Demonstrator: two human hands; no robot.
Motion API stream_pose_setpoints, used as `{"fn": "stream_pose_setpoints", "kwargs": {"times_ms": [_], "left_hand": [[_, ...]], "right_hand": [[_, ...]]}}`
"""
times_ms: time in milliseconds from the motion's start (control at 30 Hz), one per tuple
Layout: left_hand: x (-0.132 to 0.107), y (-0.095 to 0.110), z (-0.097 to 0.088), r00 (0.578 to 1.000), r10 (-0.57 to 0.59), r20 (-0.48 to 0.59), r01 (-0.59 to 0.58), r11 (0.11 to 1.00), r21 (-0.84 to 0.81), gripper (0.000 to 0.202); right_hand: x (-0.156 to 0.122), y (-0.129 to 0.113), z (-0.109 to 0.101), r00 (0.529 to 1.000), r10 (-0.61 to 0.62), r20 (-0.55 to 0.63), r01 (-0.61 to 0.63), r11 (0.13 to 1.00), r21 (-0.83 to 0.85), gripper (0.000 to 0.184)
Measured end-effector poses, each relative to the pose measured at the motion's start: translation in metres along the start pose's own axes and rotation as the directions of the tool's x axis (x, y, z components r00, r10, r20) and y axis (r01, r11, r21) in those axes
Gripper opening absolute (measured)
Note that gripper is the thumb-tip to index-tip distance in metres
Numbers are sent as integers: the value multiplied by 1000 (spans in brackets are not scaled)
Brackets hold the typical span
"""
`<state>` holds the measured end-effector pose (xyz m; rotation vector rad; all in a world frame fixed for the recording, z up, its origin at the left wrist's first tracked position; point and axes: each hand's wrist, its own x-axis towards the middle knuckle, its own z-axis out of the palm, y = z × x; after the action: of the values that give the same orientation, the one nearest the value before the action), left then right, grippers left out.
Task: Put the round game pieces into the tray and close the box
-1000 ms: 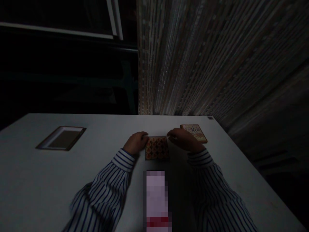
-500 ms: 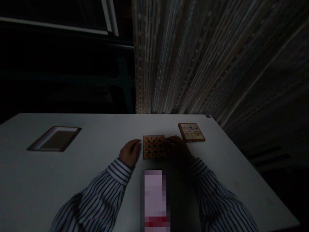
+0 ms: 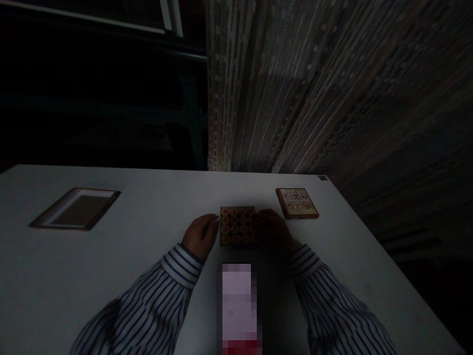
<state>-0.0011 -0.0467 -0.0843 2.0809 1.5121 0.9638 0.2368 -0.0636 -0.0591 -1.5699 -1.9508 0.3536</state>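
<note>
A small open box of round Chinese chess pieces (image 3: 235,227) lies on the table in front of me, the pieces set in rows with reddish markings. At its left side is my left hand (image 3: 201,235), with fingers bent and the tips at the box's edge. My right hand (image 3: 272,230) is in deep shadow at the opposite side, its curled fingers over the right edge. Which fingers press on the box is hard to see in this dim light.
On the white table (image 3: 155,197), a shallow open box part (image 3: 77,209) lies to the left. A closed, flat box with Chinese lettering (image 3: 297,203) sits at the back right. Nearest me is a blurred-out upright object (image 3: 238,305). A string curtain (image 3: 258,98) hangs behind the table.
The view has tilted slightly and become darker. Both hands stay at the sides of the box of pieces, with almost no movement.
</note>
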Motion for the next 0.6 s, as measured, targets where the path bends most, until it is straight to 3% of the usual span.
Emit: {"fn": "stream_pose_setpoints", "kwargs": {"times_ms": [600], "left_hand": [[0,1,-1,1000,22,6,-23,999,23,32]], "right_hand": [[0,9,4,998,-52,29,54,997,-50,21]]}}
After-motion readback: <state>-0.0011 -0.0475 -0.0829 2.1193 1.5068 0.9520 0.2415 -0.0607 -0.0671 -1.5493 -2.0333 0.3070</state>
